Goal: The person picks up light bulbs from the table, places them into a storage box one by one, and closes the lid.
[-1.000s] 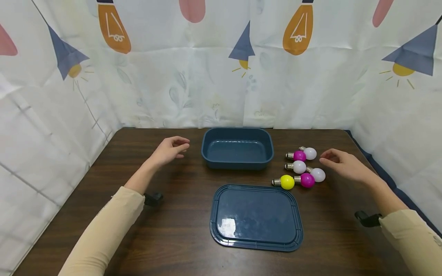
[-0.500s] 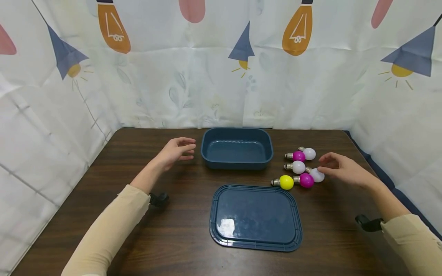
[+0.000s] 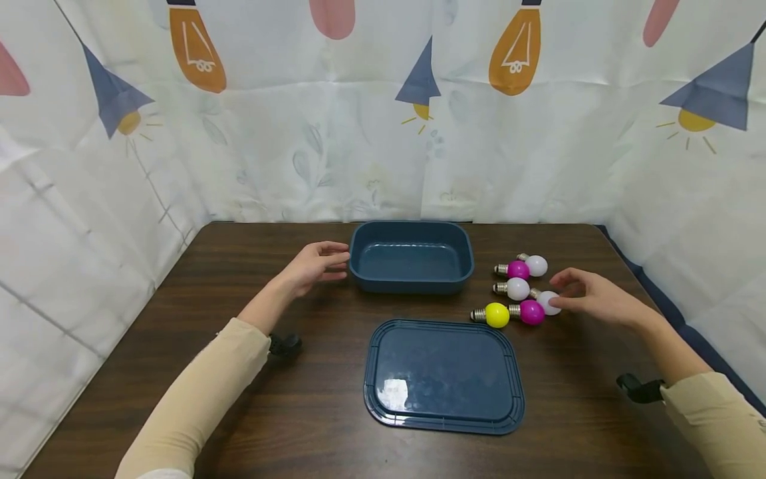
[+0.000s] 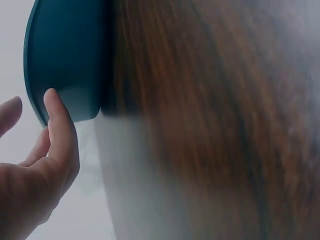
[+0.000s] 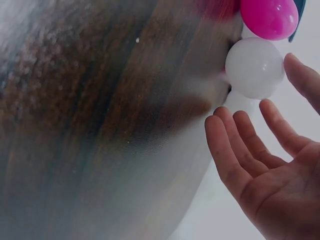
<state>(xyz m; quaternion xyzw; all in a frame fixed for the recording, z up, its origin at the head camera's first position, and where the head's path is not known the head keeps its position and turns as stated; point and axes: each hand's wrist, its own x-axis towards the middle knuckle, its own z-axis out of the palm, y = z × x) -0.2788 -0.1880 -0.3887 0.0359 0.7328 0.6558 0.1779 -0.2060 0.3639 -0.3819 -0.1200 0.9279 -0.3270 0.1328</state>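
Beside the left wall of a dark blue plastic box (image 3: 411, 283) is my left hand (image 3: 314, 267), fingers loosely bent and pointing at it. In the left wrist view its fingertips are at the box's end wall (image 4: 65, 65); whether they touch I cannot tell. My right hand (image 3: 598, 297) is at the right of a group of light bulbs, its thumb and fingers spread about a white bulb (image 5: 255, 67) without gripping it. A magenta bulb (image 3: 532, 313) and a yellow bulb (image 3: 497, 315) lie just left of that one. Further back lie another magenta bulb (image 3: 518, 269) and two white bulbs (image 3: 517, 289).
A dark blue lid (image 3: 444, 378) lies flat in front of the box, its back right corner close to the yellow bulb. Everything rests on a dark wooden table (image 3: 287, 412). Behind the table hangs a white printed curtain (image 3: 359, 146).
My left hand has moved right, up to the box's left side. My right hand has shifted slightly left and down toward the nearest white bulb. Box, lid and bulbs stay put.
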